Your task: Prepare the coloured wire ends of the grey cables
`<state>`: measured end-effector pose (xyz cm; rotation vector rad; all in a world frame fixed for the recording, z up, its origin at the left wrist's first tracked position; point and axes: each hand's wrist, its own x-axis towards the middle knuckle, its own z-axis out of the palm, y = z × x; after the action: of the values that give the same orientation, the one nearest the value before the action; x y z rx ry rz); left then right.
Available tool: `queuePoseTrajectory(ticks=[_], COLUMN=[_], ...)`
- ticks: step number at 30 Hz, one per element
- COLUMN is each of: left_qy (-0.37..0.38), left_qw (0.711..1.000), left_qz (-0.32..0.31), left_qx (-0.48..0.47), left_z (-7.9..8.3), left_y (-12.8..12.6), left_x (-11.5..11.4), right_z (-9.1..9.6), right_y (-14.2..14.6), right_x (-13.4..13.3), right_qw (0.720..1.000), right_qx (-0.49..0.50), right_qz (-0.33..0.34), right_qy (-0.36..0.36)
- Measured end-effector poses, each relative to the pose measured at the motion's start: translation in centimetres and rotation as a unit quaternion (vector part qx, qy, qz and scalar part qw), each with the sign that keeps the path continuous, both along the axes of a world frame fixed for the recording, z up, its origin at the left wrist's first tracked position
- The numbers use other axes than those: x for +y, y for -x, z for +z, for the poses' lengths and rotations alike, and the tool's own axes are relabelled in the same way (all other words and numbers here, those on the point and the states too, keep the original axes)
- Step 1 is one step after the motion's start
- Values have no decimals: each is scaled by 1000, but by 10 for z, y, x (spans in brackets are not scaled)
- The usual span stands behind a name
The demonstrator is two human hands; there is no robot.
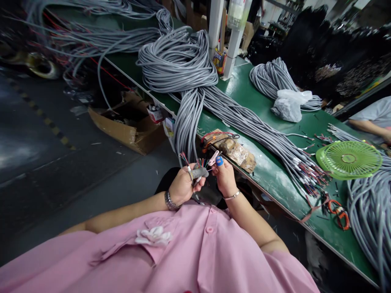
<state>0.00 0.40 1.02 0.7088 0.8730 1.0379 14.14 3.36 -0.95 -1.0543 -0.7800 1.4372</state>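
Note:
My left hand (183, 185) is closed around the end of a grey cable (200, 173) whose thin coloured wires (202, 162) fan out above my fingers. My right hand (224, 177), with a blue cover on one fingertip (219, 161), pinches at those wire ends. Both hands are held close together in front of my chest, just off the near edge of the green table (275, 167). A watch sits on my left wrist and a bracelet on my right.
Big bundles of grey cable (183, 65) lie over the green table, their stripped ends (308, 171) pointing right. A taped block (235, 150), a green fan (350, 158), a white bag (288, 103) and orange-handled cutters (339, 211) are there. Cardboard box (128, 126) on the floor. Another person's arm (372, 122) at right.

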Motion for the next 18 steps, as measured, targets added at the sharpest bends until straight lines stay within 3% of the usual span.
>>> queuePoseTrajectory(ticks=[3,9,15,18], left_qy=[0,14,30,28], left_qw=[1000,1000,999,999], left_qz=[-9,-10,-22,-18], left_qx=[3,-5,6,12], left_z=[-1,-3,-6,-5], left_y=[0,0,-3,-2], left_x=[1,2,2,1], right_z=[-4,5,7,6], right_y=[2,5,9,8], right_x=[0,7,11,9], right_qw=[996,991,989,985], right_qx=[-52,120,139,163], right_qz=[-60,49,1,12], right_qy=[-30,29,48,57])
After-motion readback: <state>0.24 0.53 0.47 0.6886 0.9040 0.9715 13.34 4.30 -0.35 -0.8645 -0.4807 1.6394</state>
